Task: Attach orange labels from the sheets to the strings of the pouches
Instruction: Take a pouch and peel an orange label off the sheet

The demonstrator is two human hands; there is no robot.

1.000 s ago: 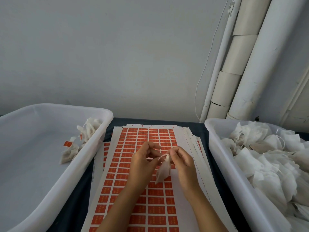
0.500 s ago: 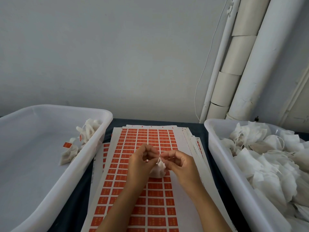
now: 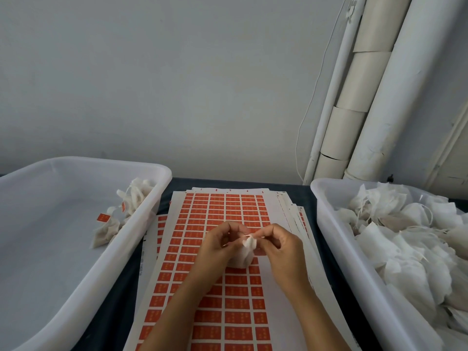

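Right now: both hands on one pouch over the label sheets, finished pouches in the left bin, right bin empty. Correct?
Not quite. The head view shows the right bin piled with white pouches, not empty. The rest holds: left hand and right hand hold one pouch over the label sheets, and labelled pouches lie in the left bin.

free: label sheets [image 3: 228,295] between tubs | blocked: left tub [image 3: 141,236], right tub [image 3: 329,236]
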